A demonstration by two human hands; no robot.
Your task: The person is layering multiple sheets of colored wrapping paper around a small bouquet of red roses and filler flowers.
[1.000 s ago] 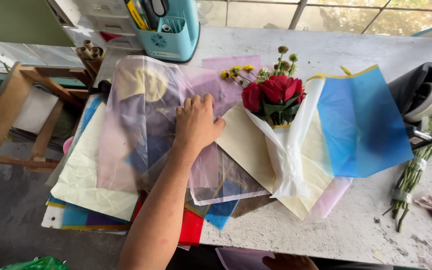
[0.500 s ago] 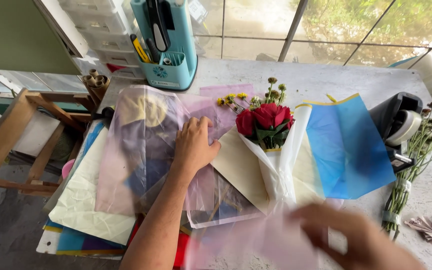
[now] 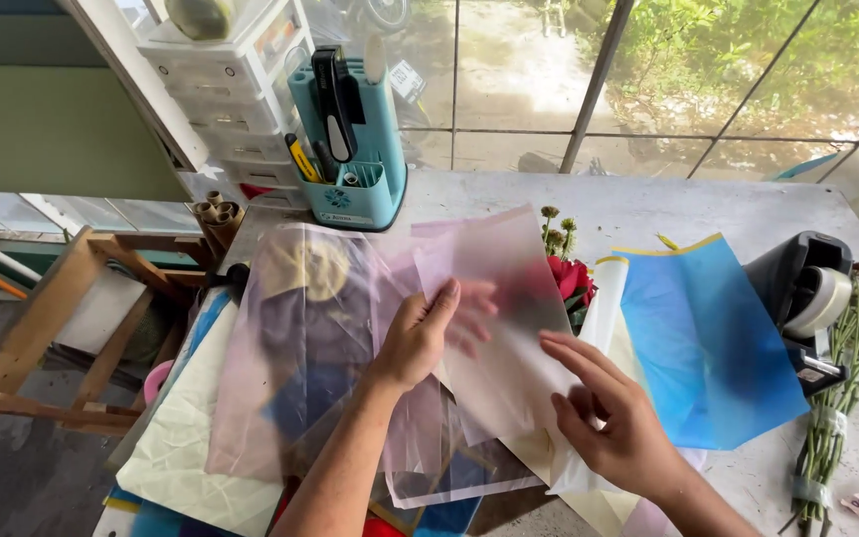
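My left hand [image 3: 428,336] grips a translucent pale pink wrapping sheet [image 3: 504,288], thumb on top and fingers showing through from behind. My right hand [image 3: 610,423] touches the sheet's lower right part with spread fingers. The lifted sheet covers most of a red rose bouquet [image 3: 571,280] with small yellow-green buds [image 3: 555,231], which lies on cream and blue wrapping paper [image 3: 698,338]. A pile of other coloured and translucent sheets [image 3: 295,348] lies under and left of my left hand.
A teal desk organiser [image 3: 350,149] with scissors and pens stands at the table's back. White drawers [image 3: 241,89] sit behind it. A tape dispenser [image 3: 807,298] and green flower stems [image 3: 837,408] are at the right. A wooden frame [image 3: 42,338] stands left of the table.
My right hand has come into view from below. The pink sheet has been lifted and moved over the roses, and my left hand has shifted from pressing the pile to gripping the sheet.
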